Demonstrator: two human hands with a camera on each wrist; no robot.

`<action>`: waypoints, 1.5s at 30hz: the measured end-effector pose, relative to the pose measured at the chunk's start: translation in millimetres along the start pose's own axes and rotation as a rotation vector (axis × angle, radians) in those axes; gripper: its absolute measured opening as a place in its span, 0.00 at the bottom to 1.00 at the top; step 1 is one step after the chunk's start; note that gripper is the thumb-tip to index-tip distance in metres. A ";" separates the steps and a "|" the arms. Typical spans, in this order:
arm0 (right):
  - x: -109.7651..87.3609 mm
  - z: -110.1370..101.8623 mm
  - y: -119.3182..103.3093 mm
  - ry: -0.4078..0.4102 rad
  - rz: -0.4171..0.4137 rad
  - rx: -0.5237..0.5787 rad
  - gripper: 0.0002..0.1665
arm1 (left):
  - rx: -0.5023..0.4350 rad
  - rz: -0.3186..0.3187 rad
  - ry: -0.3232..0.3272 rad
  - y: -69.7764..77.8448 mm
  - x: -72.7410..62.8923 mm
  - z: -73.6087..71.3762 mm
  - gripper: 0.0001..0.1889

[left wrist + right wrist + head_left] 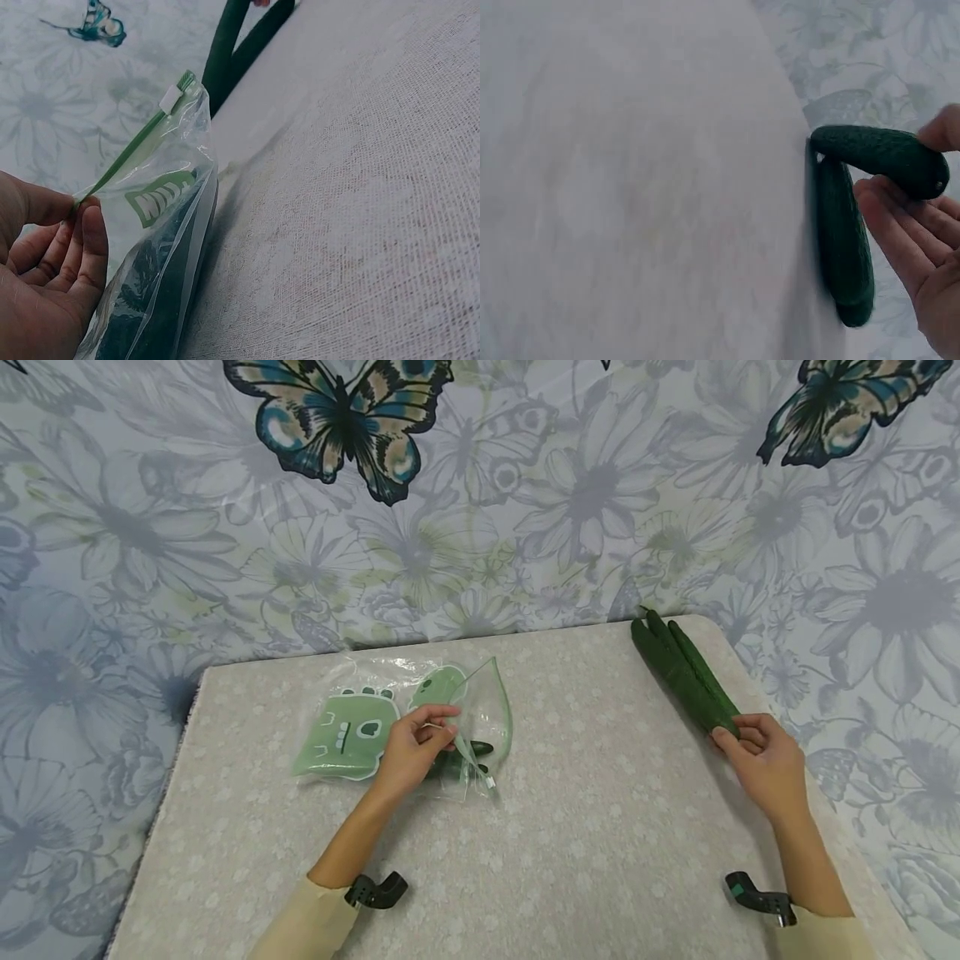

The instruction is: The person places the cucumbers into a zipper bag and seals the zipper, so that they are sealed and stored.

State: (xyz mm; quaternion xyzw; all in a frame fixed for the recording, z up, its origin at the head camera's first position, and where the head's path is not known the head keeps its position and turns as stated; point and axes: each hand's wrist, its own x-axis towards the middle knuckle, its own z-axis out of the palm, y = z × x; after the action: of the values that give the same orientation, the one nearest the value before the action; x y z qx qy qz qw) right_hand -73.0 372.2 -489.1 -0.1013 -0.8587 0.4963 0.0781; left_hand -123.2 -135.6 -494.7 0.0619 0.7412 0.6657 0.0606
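Note:
My left hand [412, 752] pinches the green zip edge of a clear zip bag [487, 702], which lies on the table with its mouth parted. Green cartoon shapes [348, 735] are printed on it. Dark green cucumbers [150, 292] show through the plastic, partly covered by the hand. In the left wrist view, a white slider [171, 99] sits near one end of the zip. At the right, my right hand [768, 764] grips the near end of a cucumber [877, 154] between thumb and fingers, tilted up off the others. More cucumbers [845, 232] lie beside it.
A pale patterned cloth covers the table [585, 793]. Its far edge meets a floral backdrop [592, 510] with butterflies. The cucumbers on the right lie close to the table's right edge. Black wrist camera mounts [378, 891] stick out from both sleeves.

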 end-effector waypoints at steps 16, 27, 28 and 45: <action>11.1 4.7 -2.0 0.205 0.133 0.840 0.06 | -0.010 0.007 -0.002 2.5 0.5 0.9 0.15; 8.2 9.0 -10.0 0.192 0.064 1.089 0.07 | 0.007 0.011 -0.012 4.4 1.4 1.2 0.15; 7.6 10.2 -10.1 0.180 0.055 1.082 0.07 | 0.008 0.011 -0.012 4.4 1.2 0.9 0.15; 0.2 20.2 -26.0 0.038 -0.059 1.017 0.13 | 0.007 0.001 -0.005 1.4 1.1 0.9 0.15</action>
State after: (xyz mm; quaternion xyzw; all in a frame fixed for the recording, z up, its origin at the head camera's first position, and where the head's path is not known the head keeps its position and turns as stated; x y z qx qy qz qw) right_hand -80.4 342.7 -476.5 -0.0351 -0.5094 0.8472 0.1470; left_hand -124.1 -134.4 -493.4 0.0641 0.7432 0.6631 0.0621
